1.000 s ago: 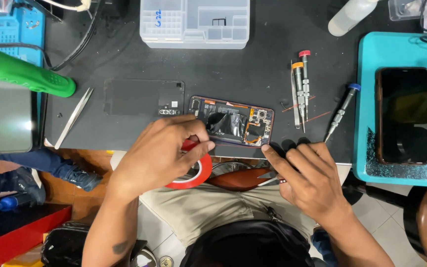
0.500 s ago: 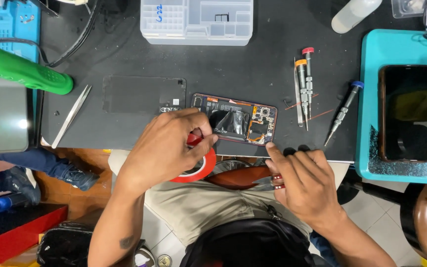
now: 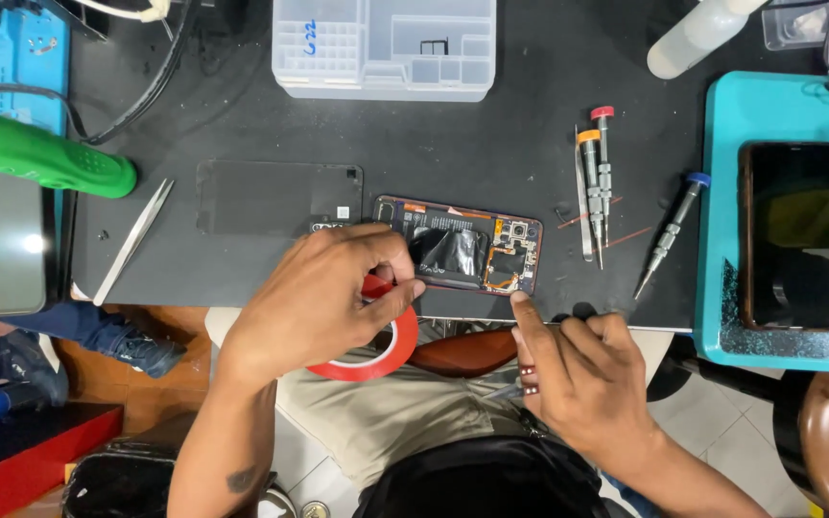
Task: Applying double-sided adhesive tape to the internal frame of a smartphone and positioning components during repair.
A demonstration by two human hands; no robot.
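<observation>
An opened phone [image 3: 472, 251] lies on the black mat with its circuit boards and a black foil patch exposed. My left hand [image 3: 323, 297] grips a red roll of tape [image 3: 388, 347] at the table's near edge, just left of the phone's lower left corner. My right hand [image 3: 578, 369] rests at the table edge below the phone, its index fingertip touching the phone's lower right corner, the other fingers curled around a thin metal tool whose shaft is mostly hidden. A dark back cover [image 3: 275, 197] lies left of the phone.
Three small screwdrivers [image 3: 599, 177] and a loose blade lie right of the phone. A clear parts box [image 3: 386, 48] stands at the back. White tweezers [image 3: 134, 240] and a green handle [image 3: 40, 153] lie left. A teal mat [image 3: 722, 240] holds another phone [image 3: 791, 235].
My right hand has moved up and left, its index finger now reaching the phone's lower right corner. My left hand stays on the red tape roll, barely moved.
</observation>
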